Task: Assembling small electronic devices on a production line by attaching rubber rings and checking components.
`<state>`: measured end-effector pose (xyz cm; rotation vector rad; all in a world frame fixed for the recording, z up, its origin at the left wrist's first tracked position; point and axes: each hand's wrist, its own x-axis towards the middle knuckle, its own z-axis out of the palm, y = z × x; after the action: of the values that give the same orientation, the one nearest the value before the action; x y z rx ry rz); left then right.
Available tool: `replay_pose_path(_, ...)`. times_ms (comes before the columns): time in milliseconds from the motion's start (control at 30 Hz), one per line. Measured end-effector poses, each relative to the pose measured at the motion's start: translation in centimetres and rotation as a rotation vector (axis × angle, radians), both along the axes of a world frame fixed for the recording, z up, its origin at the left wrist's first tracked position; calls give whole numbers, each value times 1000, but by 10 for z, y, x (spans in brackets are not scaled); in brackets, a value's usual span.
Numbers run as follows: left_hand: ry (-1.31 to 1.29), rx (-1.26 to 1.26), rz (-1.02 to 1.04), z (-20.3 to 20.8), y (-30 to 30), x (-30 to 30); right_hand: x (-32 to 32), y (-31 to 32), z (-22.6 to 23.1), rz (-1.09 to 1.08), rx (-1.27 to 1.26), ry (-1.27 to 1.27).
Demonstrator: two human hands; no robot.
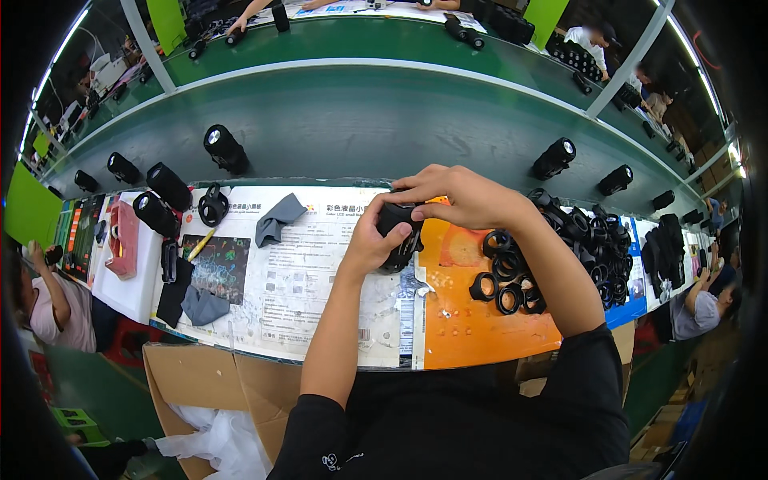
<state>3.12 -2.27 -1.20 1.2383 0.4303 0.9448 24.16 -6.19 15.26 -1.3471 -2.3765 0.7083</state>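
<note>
Yeah, got a black cylinder (402, 255) cupped between half-curled left grip (373, 240) and right grip (462, 196), probably stiff, best held round its sides.

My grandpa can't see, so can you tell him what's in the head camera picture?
A person's left hand and right hand hold a black cylinder near where a white sheet meets an orange sheet. Black rings lie heaped on the right; gray cloths and more black cylinders are on the left.

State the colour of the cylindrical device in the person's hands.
Black on the visible parts of the cylindrical device, shown in the head view.
</note>
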Motion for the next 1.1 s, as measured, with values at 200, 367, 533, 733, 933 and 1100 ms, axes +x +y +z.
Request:
replay_pose_path(200, -1, 39, -3, -3, 1, -1, 1, 0, -3, 68, 31, -63)
replay_pose_path(367, 41, 64, -12, 2, 4, -5, -6, -6, -6, 56, 81, -87)
replay_pose_path(533, 95, 44, 26, 6, -4, 1, -6, 7, 10, 81, 93, -76)
replay_pose_path(733, 237, 57, 48, -14, -3, -3, -63, 54, -18, 35, 131, 89)
replay_pose_path(933, 150, 126, 103, -15, -6, 7, -75, 60, -43, 4, -47, 86)
replay_pose_path(1100, 181, 183, 64, -12, -1, 2, -74, 60, -44, -67, -110, 141)
